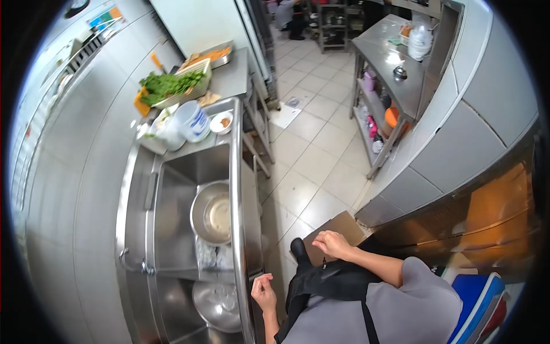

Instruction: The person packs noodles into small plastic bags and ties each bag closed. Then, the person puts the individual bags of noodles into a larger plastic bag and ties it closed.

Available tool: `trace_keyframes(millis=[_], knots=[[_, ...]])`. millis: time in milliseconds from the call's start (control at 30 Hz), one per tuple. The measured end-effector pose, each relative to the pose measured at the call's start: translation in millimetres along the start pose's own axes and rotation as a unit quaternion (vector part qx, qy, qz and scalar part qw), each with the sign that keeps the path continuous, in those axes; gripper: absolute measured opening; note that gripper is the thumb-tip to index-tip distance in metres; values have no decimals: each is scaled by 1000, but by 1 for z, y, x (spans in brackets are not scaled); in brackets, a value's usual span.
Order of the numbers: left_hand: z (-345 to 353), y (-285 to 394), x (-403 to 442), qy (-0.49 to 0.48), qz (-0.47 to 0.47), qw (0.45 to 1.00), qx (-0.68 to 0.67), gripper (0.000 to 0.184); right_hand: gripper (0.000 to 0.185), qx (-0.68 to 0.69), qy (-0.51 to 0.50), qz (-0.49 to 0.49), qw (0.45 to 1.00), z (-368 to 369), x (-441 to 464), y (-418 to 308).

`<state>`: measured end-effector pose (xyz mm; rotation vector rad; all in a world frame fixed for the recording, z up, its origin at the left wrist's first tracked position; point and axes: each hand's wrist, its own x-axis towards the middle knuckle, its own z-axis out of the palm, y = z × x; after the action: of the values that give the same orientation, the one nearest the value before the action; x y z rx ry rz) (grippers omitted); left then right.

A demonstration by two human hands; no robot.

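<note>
Stainless-steel and double-basined, the sink (235,183) stands just beside the left hand (263,292), whose forearm points forward; the right hand (332,243), elbow bent, angles ahead of the black apron (338,282). Both grips are released, fingers loosely curled. Round silvery bowls (199,215) lie in both basins.

Sink (235,172): grey metal, shiny rim, two basins. Round metal bowl (215,215) lies in far basin; second bowl (216,305), near basin.

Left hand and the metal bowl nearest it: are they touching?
Apart: the head view shows the sink's rim lying between the left hand and the metal bowl.
</note>
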<state>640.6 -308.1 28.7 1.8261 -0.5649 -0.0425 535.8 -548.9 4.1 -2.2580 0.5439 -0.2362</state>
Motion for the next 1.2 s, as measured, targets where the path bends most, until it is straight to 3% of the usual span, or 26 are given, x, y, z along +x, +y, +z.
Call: trace_keyframes(millis=[67,167,300,400,533,600,667,800,1033,1133,1200], knots=[[19,-8,31,-32,-7,999,-26,27,25,-6,20,17,1000,-1,18,18],[45,-13,91,-76,23,996,-29,27,24,-68,-30,70,995,-29,58,16],[81,-11,180,-126,32,989,-75,28,23,-28,54,69,996,-51,109,28],[114,-11,252,-183,95,977,-47,28,28,-22,81,141,986,-74,143,49],[175,5,329,-253,93,960,-76,28,30,145,198,245,938,-114,177,109],[214,8,359,-322,75,944,-29,26,25,342,224,344,845,-167,194,136],[263,10,383,-383,89,919,-15,24,22,464,286,295,785,-221,213,173],[359,6,423,-469,32,881,41,23,16,648,331,185,660,-341,263,262],[461,-1,510,-434,-63,897,53,26,12,687,393,181,583,-482,328,416],[492,-1,558,-399,-52,912,76,26,11,688,382,199,585,-515,336,458],[515,1,592,-397,-92,907,107,28,9,680,409,206,573,-531,344,472]])
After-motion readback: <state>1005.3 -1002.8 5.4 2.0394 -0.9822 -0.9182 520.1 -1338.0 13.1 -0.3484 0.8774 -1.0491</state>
